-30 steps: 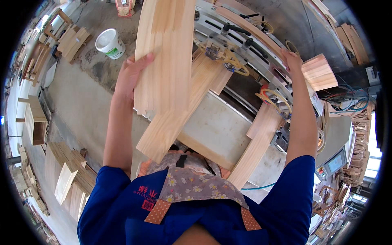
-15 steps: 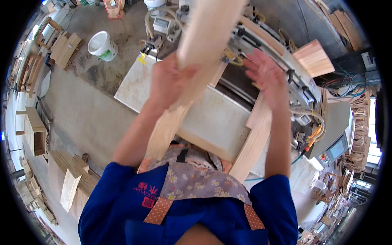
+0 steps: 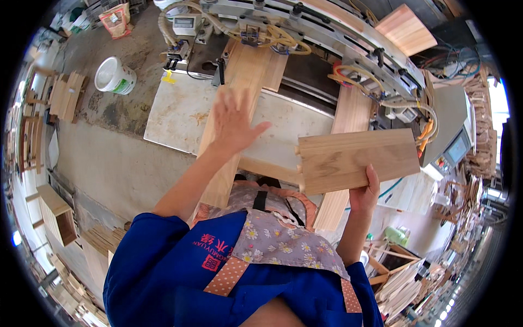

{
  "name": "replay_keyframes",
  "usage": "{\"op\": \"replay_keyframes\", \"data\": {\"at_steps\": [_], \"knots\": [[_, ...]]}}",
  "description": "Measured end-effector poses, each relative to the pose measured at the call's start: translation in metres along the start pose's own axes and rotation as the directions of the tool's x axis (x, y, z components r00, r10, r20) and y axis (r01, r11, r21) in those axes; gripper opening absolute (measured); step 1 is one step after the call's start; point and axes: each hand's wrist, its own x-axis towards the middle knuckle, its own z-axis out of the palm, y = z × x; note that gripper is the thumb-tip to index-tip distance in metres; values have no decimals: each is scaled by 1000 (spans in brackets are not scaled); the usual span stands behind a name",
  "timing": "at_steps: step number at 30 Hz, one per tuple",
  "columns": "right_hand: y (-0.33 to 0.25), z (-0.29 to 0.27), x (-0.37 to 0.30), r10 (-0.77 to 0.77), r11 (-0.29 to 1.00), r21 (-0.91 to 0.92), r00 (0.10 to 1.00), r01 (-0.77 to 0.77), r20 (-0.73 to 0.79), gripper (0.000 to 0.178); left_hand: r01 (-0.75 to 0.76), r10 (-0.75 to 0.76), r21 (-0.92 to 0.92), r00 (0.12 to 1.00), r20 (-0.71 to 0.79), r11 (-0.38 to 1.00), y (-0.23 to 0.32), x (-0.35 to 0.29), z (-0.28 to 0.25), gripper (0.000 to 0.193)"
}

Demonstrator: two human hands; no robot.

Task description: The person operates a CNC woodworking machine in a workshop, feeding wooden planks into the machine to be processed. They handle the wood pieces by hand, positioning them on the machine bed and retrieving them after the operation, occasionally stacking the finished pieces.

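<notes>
My right hand (image 3: 366,189) grips a short, wide wooden board (image 3: 354,155) by its near edge, thumb on the upper face. The board's left end looks notched. It is held above another long pale board (image 3: 348,122) that runs away from me on the right. My left hand (image 3: 234,122), fingers spread and palm down, is over a long light board (image 3: 248,71); whether it touches cannot be told. That board's far end lies under the machine's front rail, beside a small black upright stop (image 3: 219,72). A shorter piece (image 3: 276,71) sits against its right side.
The machine (image 3: 310,27) has a metal rail with clamps and yellowish hoses. Its pale worktable (image 3: 177,109) extends in front. A control box with a screen (image 3: 456,150) stands at the right. A white bucket (image 3: 114,76) and stacked boards (image 3: 66,97) are on the floor at left.
The long board in my left hand has come down onto the worktable, and that hand has opened. My right hand, empty before, has moved nearer me and now holds a short board.
</notes>
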Motion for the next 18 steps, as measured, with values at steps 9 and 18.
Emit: {"op": "replay_keyframes", "data": {"at_steps": [9,18], "knots": [[13,-22,-34,-33,999,36,999,32,31,42,246,-263,103,942,209,964,-30,-7,33,100],[0,-48,-38,-9,1000,23,990,6,143,44,309,-356,202,896,266,929,-17,-118,-31,94]]}}
